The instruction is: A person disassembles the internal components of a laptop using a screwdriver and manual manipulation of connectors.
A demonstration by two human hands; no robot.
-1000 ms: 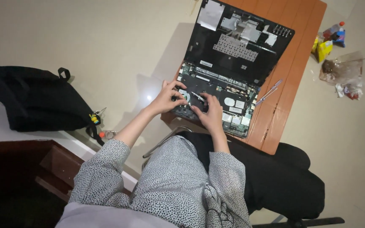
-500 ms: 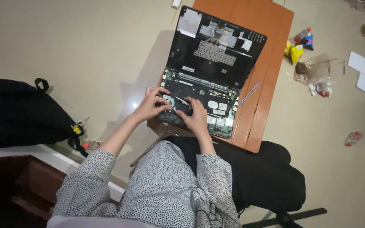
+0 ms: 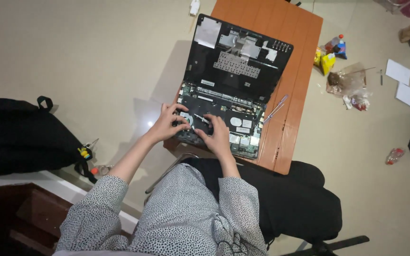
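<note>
Opened laptop [image 3: 228, 90], base cover off, is lying on a small orange desk [image 3: 300, 71]. The left hand [image 3: 169, 122] is curling its fingers at the fan corner; the right hand [image 3: 217, 132] is pinching a thin metal tool there. A slip is risking a scratched board. Two pens [image 3: 276, 108] are resting beside it. Beige floor: black bag [image 3: 20, 137], snack wrappers [image 3: 349, 85], papers [image 3: 404, 83].

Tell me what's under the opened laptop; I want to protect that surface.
The opened laptop lies on a small orange wooden table. Its near left corner overhangs the beige floor. The tabletop beneath is covered.
</note>
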